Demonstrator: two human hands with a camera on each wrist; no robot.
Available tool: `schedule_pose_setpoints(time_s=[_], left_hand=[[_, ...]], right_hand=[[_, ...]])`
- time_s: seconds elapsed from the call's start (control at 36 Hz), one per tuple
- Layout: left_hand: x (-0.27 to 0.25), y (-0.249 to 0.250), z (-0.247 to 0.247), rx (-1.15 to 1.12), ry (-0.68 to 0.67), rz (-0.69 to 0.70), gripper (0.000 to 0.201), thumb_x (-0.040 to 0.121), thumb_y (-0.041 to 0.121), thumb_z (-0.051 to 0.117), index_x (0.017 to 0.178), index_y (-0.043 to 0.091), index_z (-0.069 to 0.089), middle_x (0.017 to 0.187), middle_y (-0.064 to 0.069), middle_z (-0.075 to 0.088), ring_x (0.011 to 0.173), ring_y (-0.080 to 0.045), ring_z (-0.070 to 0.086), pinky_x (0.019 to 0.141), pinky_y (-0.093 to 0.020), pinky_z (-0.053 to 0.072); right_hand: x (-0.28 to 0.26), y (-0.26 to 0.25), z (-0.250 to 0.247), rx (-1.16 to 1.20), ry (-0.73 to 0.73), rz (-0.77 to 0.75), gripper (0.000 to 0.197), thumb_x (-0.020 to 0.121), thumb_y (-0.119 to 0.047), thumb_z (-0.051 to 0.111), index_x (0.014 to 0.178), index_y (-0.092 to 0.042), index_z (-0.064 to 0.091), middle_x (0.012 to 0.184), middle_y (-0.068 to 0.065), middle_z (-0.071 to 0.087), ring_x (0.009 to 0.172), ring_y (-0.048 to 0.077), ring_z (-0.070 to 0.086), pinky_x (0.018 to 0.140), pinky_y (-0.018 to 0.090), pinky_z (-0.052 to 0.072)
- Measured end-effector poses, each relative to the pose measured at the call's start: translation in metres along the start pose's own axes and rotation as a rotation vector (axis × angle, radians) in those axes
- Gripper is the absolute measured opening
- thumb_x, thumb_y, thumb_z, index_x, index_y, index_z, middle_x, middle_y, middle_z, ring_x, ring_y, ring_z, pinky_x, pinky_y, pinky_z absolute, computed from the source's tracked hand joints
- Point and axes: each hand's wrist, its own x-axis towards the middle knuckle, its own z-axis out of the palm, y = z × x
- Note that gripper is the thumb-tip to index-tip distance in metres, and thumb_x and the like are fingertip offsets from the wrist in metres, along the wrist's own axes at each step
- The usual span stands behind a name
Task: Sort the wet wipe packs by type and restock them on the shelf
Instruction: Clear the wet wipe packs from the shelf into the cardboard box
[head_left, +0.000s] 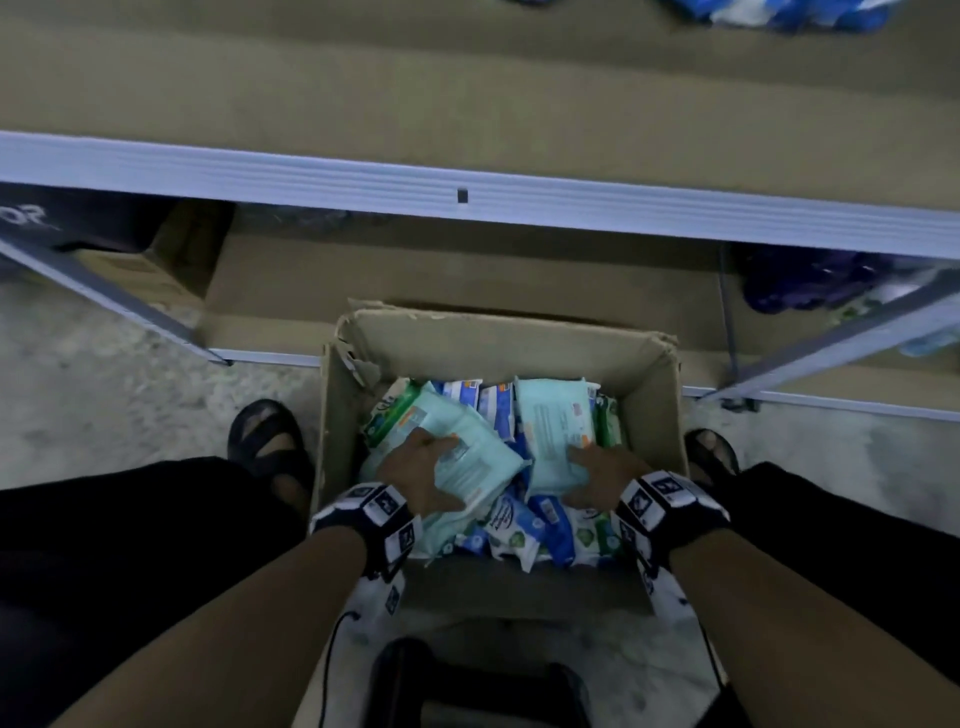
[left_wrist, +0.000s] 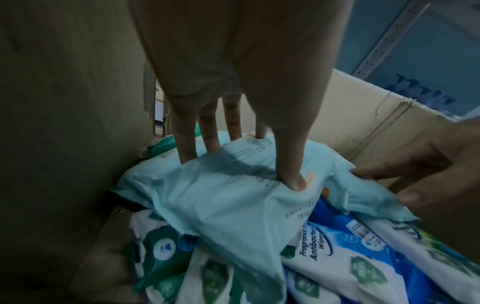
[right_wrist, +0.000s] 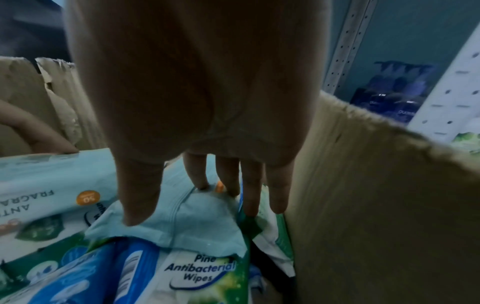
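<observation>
An open cardboard box (head_left: 498, 338) on the floor holds several wet wipe packs: light teal, blue-and-white (head_left: 496, 402) and green-and-white (head_left: 511, 532). My left hand (head_left: 426, 457) grips a light teal pack (head_left: 478, 447) at the box's left; the thumb (left_wrist: 293, 176) presses its top and the fingers (left_wrist: 185, 152) wrap its far edge. My right hand (head_left: 592, 467) holds the near end of a second light teal pack (head_left: 553, 421), thumb (right_wrist: 137, 211) on one side and fingers (right_wrist: 233, 185) on the other. A Pine Antibacterial pack (right_wrist: 202, 273) lies beneath it.
The brown shelf board (head_left: 467, 104) with its pale metal front rail (head_left: 363, 179) runs across above the box; blue packs (head_left: 779, 13) lie at its far right. A lower shelf level holds dark packs (head_left: 810, 286). My sandalled feet (head_left: 270, 436) flank the box.
</observation>
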Motion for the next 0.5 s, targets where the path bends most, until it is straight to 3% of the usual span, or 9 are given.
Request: schedule_pose_setpoints(time_s=[0.06,0.14,0.28,0.42,0.5], left_hand=[[0.006,-0.001,-0.001,-0.002,-0.011,0.010,0.094,0.073,0.052,0.080,0.150,0.033,0.031,0.153,-0.004,0.027,0.139,-0.023,0.034,0.110,-0.031,0.033],[0.013,-0.004,-0.001,-0.005,-0.021,0.017,0.094,0.071,0.054,0.080,0.150,0.034,0.032,0.153,-0.003,0.029,0.138,-0.022,0.035,0.111,-0.031,0.033],[0.020,-0.007,0.004,0.003,-0.031,0.014,0.092,0.076,0.053,0.076,0.152,0.033,0.029,0.154,-0.001,0.027,0.141,-0.018,0.030,0.112,-0.029,0.023],[0.018,-0.004,0.006,0.001,-0.036,0.006,0.091,0.078,0.049,0.076,0.153,0.033,0.028,0.154,-0.002,0.025,0.141,-0.019,0.030,0.111,-0.027,0.024],[0.013,0.002,0.005,0.018,-0.031,-0.001,0.090,0.080,0.047,0.076,0.153,0.031,0.026,0.155,-0.004,0.026,0.140,-0.021,0.033,0.109,-0.027,0.030]], right_hand=[[0.006,-0.003,0.001,-0.030,-0.022,0.005,0.081,0.096,-0.046,0.058,0.156,-0.015,0.014,0.156,0.015,0.029,0.137,0.029,0.039,0.109,0.033,0.038],[0.018,-0.002,0.006,-0.054,-0.050,0.018,0.086,0.097,-0.052,0.051,0.157,-0.016,0.001,0.162,0.013,0.014,0.142,0.031,0.031,0.112,0.034,0.034],[0.024,0.004,0.007,-0.030,-0.067,0.014,0.088,0.098,-0.055,0.047,0.157,-0.016,-0.006,0.164,0.011,0.002,0.147,0.030,0.023,0.115,0.032,0.029],[0.020,0.007,0.007,0.039,-0.054,0.016,0.087,0.097,-0.054,0.050,0.158,-0.020,-0.001,0.165,0.010,0.000,0.148,0.028,0.020,0.117,0.030,0.026],[0.011,0.004,0.006,0.066,0.021,0.020,0.079,0.096,-0.049,0.055,0.157,-0.020,0.014,0.163,0.007,0.015,0.146,0.026,0.026,0.116,0.028,0.027]])
